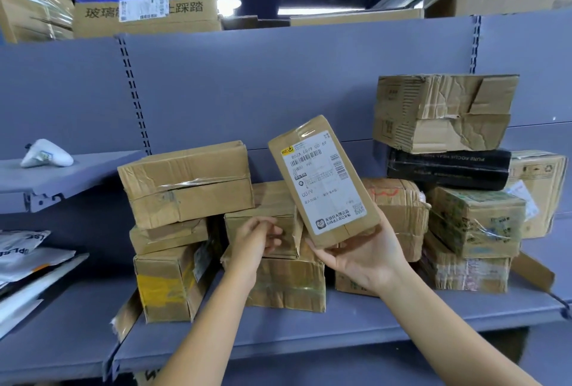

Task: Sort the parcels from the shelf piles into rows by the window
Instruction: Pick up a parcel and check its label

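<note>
The right hand point(365, 255) grips the lower end of a small cardboard parcel point(323, 181). The thumb lies at the parcel's lower left corner, and the palm and fingers support it from below and behind. The parcel is raised in front of the shelf piles and tilted with its top to the left. Its white shipping label point(325, 184), printed with barcodes and a QR code, faces the camera.

The left hand point(257, 237) is just left of the held parcel and slightly lower. Its fingers are loosely curled and hold nothing. It sits in front of a taped carton point(263, 215) in the middle pile; contact with that carton cannot be determined.

The grey-blue metal shelf point(371, 317) carries three groups of parcels.
- Left pile: a taped box point(185, 184) on top, a flattened box point(168, 235) under it, and a box with yellow tape point(173, 283) at the bottom.
- Middle pile: the taped carton rests on a worn carton point(288, 283).
- Right pile: a crushed carton point(442, 113) lies on a black box point(448, 169), which lies on a green-printed box point(473, 221).

A box with red marks point(393, 199) stands directly behind the held parcel.

A white handheld device point(46, 153) rests on a smaller shelf point(71, 178) at the left. Grey poly mailers point(24, 255) lie below it.
</note>
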A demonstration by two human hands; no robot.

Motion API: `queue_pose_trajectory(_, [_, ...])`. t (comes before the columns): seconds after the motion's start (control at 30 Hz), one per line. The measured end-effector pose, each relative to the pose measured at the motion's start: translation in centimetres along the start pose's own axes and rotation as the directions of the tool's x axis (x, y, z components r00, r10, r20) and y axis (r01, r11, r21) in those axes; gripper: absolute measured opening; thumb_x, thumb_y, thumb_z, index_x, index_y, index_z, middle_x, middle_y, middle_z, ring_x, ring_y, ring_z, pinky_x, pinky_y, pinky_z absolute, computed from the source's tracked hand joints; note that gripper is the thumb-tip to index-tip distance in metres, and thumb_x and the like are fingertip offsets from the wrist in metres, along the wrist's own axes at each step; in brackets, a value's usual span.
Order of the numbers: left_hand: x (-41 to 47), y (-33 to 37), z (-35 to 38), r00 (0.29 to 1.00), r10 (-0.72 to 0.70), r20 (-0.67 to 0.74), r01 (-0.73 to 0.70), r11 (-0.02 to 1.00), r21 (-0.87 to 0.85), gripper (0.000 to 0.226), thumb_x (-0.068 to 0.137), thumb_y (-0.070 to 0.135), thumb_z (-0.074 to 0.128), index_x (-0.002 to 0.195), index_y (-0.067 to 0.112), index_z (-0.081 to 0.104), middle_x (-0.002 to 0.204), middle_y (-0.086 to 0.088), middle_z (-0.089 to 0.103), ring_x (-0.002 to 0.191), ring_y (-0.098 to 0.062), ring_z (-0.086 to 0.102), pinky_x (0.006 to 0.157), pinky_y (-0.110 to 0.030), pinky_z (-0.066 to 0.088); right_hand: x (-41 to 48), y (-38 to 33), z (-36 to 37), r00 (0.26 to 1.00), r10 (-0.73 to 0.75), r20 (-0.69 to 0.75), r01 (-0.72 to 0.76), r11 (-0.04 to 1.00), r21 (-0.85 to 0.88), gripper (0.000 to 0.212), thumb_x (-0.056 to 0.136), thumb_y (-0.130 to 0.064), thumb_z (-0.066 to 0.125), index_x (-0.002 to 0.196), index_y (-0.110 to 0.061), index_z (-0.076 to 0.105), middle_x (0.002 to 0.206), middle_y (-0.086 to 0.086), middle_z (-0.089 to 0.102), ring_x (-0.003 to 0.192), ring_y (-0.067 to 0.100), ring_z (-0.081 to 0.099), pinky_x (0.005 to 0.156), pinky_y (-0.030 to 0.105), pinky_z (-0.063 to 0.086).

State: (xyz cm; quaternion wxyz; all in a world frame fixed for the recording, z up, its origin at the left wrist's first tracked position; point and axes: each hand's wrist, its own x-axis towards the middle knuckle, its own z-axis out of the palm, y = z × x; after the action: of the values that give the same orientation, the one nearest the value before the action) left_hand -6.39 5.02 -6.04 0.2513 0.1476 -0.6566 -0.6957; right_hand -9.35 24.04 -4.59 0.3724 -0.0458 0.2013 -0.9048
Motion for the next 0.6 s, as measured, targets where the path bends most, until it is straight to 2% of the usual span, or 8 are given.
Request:
queue_pose_trajectory(0.1, [-0.2,-0.1,-0.2,0.999,0.006,0.039,-0.004,0.999,-0.042,0.019,0.095,0.011,0.048,0.087,0.013,0.065,0.077,-0.003,0.068,0.057,-0.014,0.060,0.062,-0.026,0.049,-0.2,0.3,-0.4,1.000,0.001,-0.020,-0.001,1.000,-0.002,0.058,0.091,-0.058,0.048,0.129,-0.015,0.060,0.127,0.023,0.060,0.112,0.043,0.060,0.090,0.059,0.048])
queue_pose_trajectory(0.17, [-0.5,0.0,-0.3,0.994,0.021,0.112,-0.010,0.995,-0.099,0.012,0.094,0.023,0.055,0.098,0.016,0.064,0.094,-0.004,0.070,0.065,-0.011,0.065,0.062,-0.022,0.052,-0.3,0.7,-0.5,0.999,0.012,-0.030,-0.012,1.000,-0.012,0.058,0.092,-0.058,0.046,0.129,-0.015,0.060,0.129,0.022,0.059,0.115,0.042,0.058,0.089,0.059,0.049])
queue_pose_trajectory(0.23, [-0.8,0.1,-0.5,0.973,0.042,0.229,-0.005,0.988,-0.157,0.044,0.084,0.043,0.062,0.120,0.019,0.058,0.121,-0.005,0.065,0.095,-0.014,0.067,0.084,-0.031,0.053,-0.3,1.0,-0.6,0.999,0.028,-0.027,-0.028,0.999,-0.022,0.060,0.091,-0.059,0.046,0.131,-0.016,0.058,0.134,0.021,0.055,0.121,0.042,0.053,0.088,0.059,0.049])
queue_pose_trajectory(0.3, [-1.1,0.5,-0.6,0.930,0.064,0.361,0.017,0.976,-0.217,0.091,0.062,0.064,0.073,0.137,0.022,0.045,0.136,-0.004,0.055,0.121,-0.024,0.056,0.105,-0.047,0.040,-0.3,1.4,-0.7,0.998,0.058,-0.014,-0.058,0.998,-0.027,0.062,0.091,-0.060,0.046,0.132,-0.015,0.057,0.136,0.021,0.053,0.122,0.043,0.053,0.091,0.060,0.048])
queue_pose_trajectory(0.33, [-1.3,0.7,-0.6,0.905,0.085,0.418,0.015,0.973,-0.232,0.108,0.051,0.070,0.077,0.142,0.024,0.039,0.139,-0.004,0.053,0.125,-0.025,0.053,0.107,-0.050,0.036,-0.3,1.6,-0.8,0.997,0.072,-0.002,-0.072,0.997,-0.041,0.063,0.091,-0.061,0.045,0.132,-0.015,0.057,0.135,0.022,0.055,0.120,0.044,0.054,0.092,0.060,0.048])
queue_pose_trajectory(0.4, [-1.8,1.0,-0.5,0.869,0.119,0.480,-0.008,0.974,-0.226,0.122,0.042,0.073,0.078,0.144,0.027,0.032,0.139,-0.003,0.053,0.126,-0.025,0.052,0.106,-0.052,0.036,-0.2,2.2,-1.1,0.995,0.099,0.015,-0.098,0.992,-0.082,0.063,0.092,-0.062,0.043,0.132,-0.016,0.057,0.134,0.021,0.056,0.119,0.044,0.055,0.093,0.060,0.048])
queue_pose_trajectory(0.5, [-2.4,1.0,-0.4,0.876,0.120,0.467,-0.028,0.980,-0.198,0.124,0.037,0.073,0.080,0.141,0.024,0.034,0.136,-0.003,0.056,0.127,-0.025,0.050,0.108,-0.056,0.035,-0.1,2.8,-1.8,0.986,0.163,0.020,-0.159,0.977,-0.140,0.066,0.090,-0.064,0.044,0.132,-0.015,0.057,0.137,0.023,0.054,0.120,0.047,0.053,0.090,0.064,0.048])
queue_pose_trajectory(0.6, [-2.5,0.9,-1.1,0.902,0.104,0.419,-0.010,0.975,-0.220,0.116,0.040,0.067,0.081,0.140,0.027,0.036,0.134,-0.003,0.058,0.126,-0.025,0.051,0.107,-0.059,0.035,-0.1,3.2,-2.6,0.985,0.168,-0.038,-0.172,0.950,-0.260,0.074,0.078,-0.069,0.058,0.126,-0.014,0.063,0.128,0.019,0.061,0.116,0.051,0.055,0.089,0.070,0.044])
